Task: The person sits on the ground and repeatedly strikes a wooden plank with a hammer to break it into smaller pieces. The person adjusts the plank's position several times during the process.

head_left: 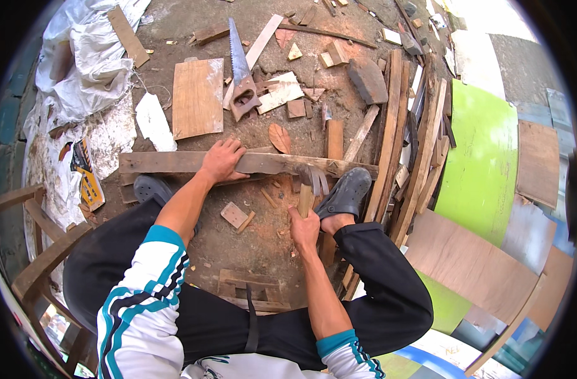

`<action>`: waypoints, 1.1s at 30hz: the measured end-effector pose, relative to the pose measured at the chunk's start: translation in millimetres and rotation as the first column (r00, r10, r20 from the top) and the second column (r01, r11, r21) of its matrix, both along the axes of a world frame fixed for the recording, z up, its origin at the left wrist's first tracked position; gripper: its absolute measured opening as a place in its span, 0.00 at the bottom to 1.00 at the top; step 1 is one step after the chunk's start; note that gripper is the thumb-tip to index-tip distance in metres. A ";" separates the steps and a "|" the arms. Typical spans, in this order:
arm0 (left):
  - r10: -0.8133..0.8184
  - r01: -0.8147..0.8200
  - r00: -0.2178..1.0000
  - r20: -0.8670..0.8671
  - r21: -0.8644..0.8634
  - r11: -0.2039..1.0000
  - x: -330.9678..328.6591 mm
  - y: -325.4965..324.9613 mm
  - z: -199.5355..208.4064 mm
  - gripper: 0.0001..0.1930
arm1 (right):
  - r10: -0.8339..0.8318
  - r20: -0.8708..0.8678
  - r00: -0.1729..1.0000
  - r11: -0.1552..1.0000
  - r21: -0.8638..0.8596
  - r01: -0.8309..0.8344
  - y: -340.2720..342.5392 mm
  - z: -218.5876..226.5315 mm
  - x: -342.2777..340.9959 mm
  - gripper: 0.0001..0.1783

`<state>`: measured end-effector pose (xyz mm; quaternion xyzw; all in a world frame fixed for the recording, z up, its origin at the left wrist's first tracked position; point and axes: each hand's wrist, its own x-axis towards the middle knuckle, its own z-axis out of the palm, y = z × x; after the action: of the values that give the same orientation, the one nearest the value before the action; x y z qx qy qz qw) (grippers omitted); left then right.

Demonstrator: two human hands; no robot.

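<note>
A long, weathered wooden plank (269,163) lies crosswise in front of me, between my two grey clogs. My left hand (221,160) presses on its left half, fingers curled over the far edge. In my right hand (305,228) is a claw hammer (305,199), gripped by its pale wooden handle. The hammer's head is at the plank's near edge, beside my right clog (346,192); whether it touches the wood I cannot tell. My left clog (152,188) is against the plank's left part. A small wood block (234,215) lies on the ground between my feet.
Beyond the plank lie a handsaw (241,76), a plywood piece (198,98), a dark stone (368,81) and scattered offcuts. Long boards (421,145) are piled at right, beside a green panel (478,158). White sheeting (89,76) and a wooden chair (48,265) are at left.
</note>
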<state>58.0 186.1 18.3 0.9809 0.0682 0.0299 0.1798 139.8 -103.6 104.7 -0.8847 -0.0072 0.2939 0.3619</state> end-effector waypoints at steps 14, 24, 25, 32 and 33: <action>0.009 -0.009 1.000 -0.009 -0.022 1.000 0.2 0.5 -3.7 0.37 | -0.246 -0.294 0.924 0.969 -0.056 0.240 31.5 -17.2 -1.5 0.15; 0.039 -0.039 0.999 -0.015 -0.026 0.999 -4.0 2.5 -7.4 0.38 | -0.030 0.512 0.858 0.930 0.329 -0.164 12.7 17.1 -0.7 0.16; 0.038 -0.039 0.999 -0.019 -0.029 0.999 -3.4 2.0 -7.0 0.38 | 0.096 0.590 0.802 0.930 0.235 -0.284 8.2 16.8 -5.4 0.17; 0.049 -0.051 0.998 -0.036 -0.032 0.998 -4.1 3.2 -6.4 0.36 | 0.444 0.308 0.841 0.893 -0.076 -0.444 10.3 9.4 -18.3 0.15; 0.044 -0.045 0.998 -0.044 -0.029 0.999 -4.7 3.6 -6.6 0.36 | 0.445 0.327 0.834 0.881 0.007 -0.473 9.3 9.6 -16.0 0.15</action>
<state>53.4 189.7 11.7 0.9768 0.0942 0.0117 0.1921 123.8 -94.3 114.4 -0.8757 -0.2898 0.2259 0.3133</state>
